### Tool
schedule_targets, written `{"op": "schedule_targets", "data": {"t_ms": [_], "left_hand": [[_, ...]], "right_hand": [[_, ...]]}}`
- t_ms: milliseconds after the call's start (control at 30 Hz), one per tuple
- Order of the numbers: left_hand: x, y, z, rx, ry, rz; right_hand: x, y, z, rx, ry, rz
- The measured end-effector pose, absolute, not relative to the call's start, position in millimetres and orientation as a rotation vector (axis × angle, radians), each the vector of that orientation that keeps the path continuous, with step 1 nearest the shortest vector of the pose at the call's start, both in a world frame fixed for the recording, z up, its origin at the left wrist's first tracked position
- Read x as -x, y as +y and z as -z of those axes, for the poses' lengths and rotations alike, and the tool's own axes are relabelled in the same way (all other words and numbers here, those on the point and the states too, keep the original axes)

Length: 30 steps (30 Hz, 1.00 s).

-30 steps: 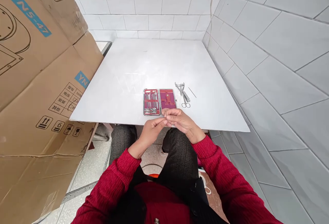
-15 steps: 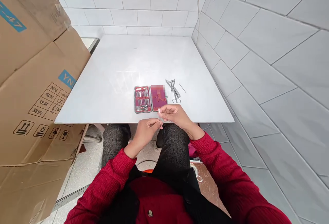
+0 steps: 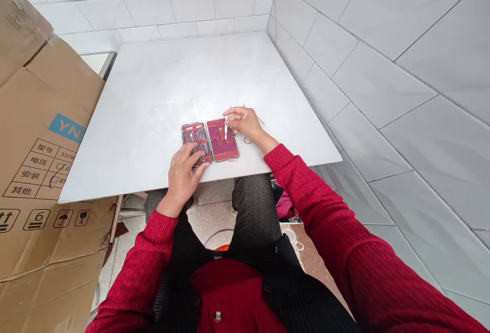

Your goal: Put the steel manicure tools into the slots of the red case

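An open manicure case (image 3: 220,158) with a red and purple lining lies near the table's front edge. Its left half holds several slim metal tools (image 3: 199,134) under straps. My left hand (image 3: 186,170) rests on that half's lower left part, fingers apart and touching it, covering some tools. Above the right half, my right hand (image 3: 245,125) pinches a small, pale slim tool (image 3: 225,129); its exact kind is unclear. Just right of the case, a scissors' finger loop (image 3: 247,141) shows; the rest is behind my right hand.
A thin metal tool (image 3: 261,120) lies partly hidden beyond my right hand. The white table (image 3: 153,83) meets tiled walls at the back and right. A large cardboard box (image 3: 49,134) stands close on the left.
My hands have parted. The left has moved up and left onto the case; the right has lifted the small tool over the right half. The camera view has shifted too.
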State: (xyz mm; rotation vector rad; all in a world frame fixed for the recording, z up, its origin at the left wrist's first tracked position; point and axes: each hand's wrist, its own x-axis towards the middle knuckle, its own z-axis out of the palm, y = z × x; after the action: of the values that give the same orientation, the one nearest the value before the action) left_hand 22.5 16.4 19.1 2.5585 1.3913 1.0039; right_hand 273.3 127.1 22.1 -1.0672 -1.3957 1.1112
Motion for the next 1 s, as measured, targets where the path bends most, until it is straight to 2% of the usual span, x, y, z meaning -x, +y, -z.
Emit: {"op": "schedule_targets", "data": {"t_ms": [167, 1000], "left_hand": [[-25.7, 21.5, -2.4, -2.588, 1.455, -1.021], [-29.7, 21.8, -2.2, -2.634, 1.479, -1.006]], "right_hand": [[-274.3, 132.1, -9.4, 1.132, -1.433, -1.040], [-270.8, 140.7, -8.3, 1.240, -1.448, -0.961]]}}
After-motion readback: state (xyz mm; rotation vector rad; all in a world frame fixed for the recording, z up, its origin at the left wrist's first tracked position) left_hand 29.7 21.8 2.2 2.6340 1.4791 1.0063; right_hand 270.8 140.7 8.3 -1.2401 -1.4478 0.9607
